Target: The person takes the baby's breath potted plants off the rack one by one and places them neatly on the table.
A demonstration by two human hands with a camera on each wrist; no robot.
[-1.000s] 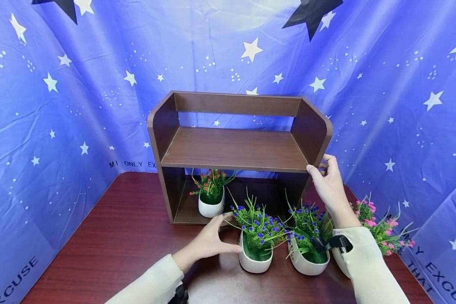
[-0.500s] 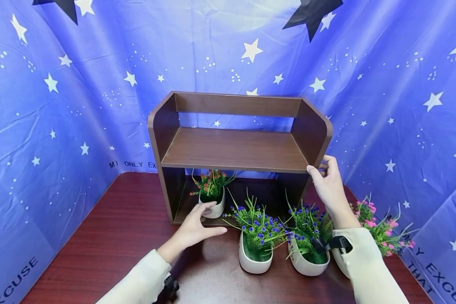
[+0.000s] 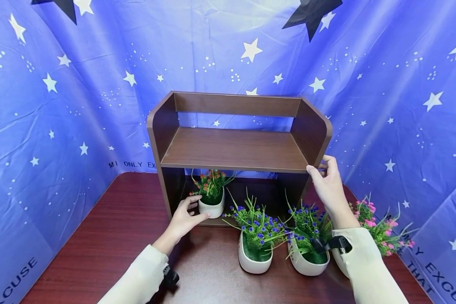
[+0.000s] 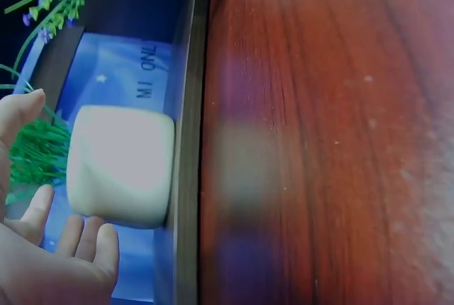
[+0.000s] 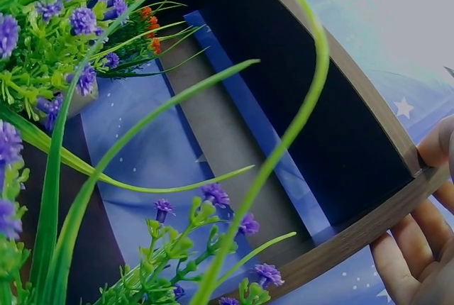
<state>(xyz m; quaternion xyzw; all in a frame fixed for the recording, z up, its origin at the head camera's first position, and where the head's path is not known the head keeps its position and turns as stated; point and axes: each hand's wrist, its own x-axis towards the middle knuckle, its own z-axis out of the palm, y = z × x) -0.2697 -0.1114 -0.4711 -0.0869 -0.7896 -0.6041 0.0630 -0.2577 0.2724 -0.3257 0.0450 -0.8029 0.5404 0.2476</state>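
Observation:
Inside the lower level of a brown two-tier wooden shelf (image 3: 232, 147) stands a white pot (image 3: 212, 207) of artificial plants with orange-red flowers. My left hand (image 3: 182, 217) is at the pot's left and front, its thumb and fingers spread about it. In the left wrist view the fingers (image 4: 106, 245) lie close beside the white pot (image 4: 124, 167), and the thumb stands apart from it; contact is hard to tell. My right hand (image 3: 328, 185) grips the shelf's right side panel, thumb at the front edge and fingers on the outer side (image 5: 404, 248).
Two white pots with blue-purple flowers, one left (image 3: 255, 257) and one right (image 3: 308, 259), stand before the shelf. A pot with pink flowers (image 3: 384, 230) is partly hidden behind the right forearm. A blue star-patterned curtain (image 3: 80, 105) surrounds the dark red table (image 3: 110, 228).
My left hand has moved left from the nearer blue-flowered pot to the orange-flowered pot on the lower level. The right hand stays on the shelf's side panel.

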